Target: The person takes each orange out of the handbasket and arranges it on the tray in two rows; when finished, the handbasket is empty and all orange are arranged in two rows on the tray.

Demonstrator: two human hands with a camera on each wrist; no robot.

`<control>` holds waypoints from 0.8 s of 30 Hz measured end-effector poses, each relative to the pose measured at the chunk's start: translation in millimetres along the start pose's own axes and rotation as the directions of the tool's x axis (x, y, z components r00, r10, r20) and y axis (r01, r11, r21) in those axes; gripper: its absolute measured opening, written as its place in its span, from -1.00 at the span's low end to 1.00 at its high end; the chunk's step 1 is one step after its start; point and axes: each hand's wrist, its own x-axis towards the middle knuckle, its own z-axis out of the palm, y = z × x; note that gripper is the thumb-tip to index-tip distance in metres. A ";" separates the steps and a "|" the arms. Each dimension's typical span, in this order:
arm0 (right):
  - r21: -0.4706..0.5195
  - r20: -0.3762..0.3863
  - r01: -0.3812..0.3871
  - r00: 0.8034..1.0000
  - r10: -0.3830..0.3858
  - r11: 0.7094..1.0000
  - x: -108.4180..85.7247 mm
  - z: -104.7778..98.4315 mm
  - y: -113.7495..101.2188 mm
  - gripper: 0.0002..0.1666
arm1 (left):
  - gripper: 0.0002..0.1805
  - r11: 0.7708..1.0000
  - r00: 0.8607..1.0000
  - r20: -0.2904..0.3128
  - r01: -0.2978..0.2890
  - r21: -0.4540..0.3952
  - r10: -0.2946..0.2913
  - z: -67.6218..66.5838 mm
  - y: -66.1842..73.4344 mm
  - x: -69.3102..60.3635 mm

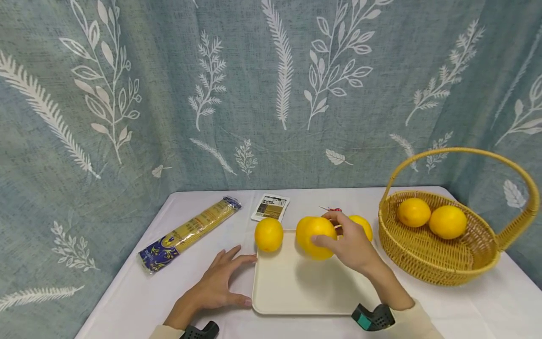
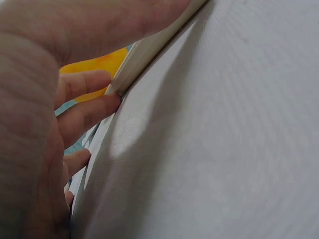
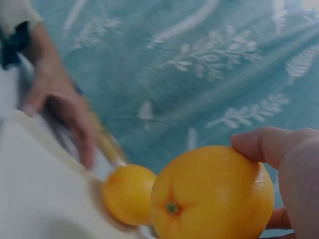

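My right hand point(image 1: 353, 242) grips an orange point(image 1: 320, 239) above the cream tray point(image 1: 292, 303), thumb on its near side. In the right wrist view, the held orange point(image 3: 212, 194) shows its green stem end. Another orange point(image 1: 301, 231) peeks out behind it, mostly hidden. At the tray's far left corner sits an orange point(image 1: 268, 234), and one more orange point(image 1: 362, 226) is partly covered by the right hand at the far right. My left hand point(image 1: 218, 280) is spread along the tray's left side, its thumb and fingertips at the rim.
On the right stands a wicker basket point(image 1: 440, 266) with a tall handle and two oranges point(image 1: 448, 221) inside. A packet of spaghetti point(image 1: 190, 233) lies at the left. Behind the tray are a flat sachet point(image 1: 271, 207) and a small red item point(image 1: 336, 210).
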 end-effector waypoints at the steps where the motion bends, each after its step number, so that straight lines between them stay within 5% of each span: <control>1: 0.000 0.017 -0.007 1.000 0.007 1.000 0.1 6.2 -0.3 -0.34 | 0.03 1.000 1.000 0.003 0.005 0.000 -0.005 -0.4 0.5 0.1; 12: 0.045 0.235 0.033 0.971 -0.043 0.998 -7.4 72.2 7.3 -0.39 | 0.04 1.000 1.000 0.004 0.015 0.002 -0.015 0.5 0.7 -0.4; 24: 0.006 0.282 0.086 0.956 -0.084 0.996 -21.2 105.0 6.9 -0.33 | 0.03 1.000 1.000 0.021 0.012 0.005 -0.012 -0.1 0.7 0.5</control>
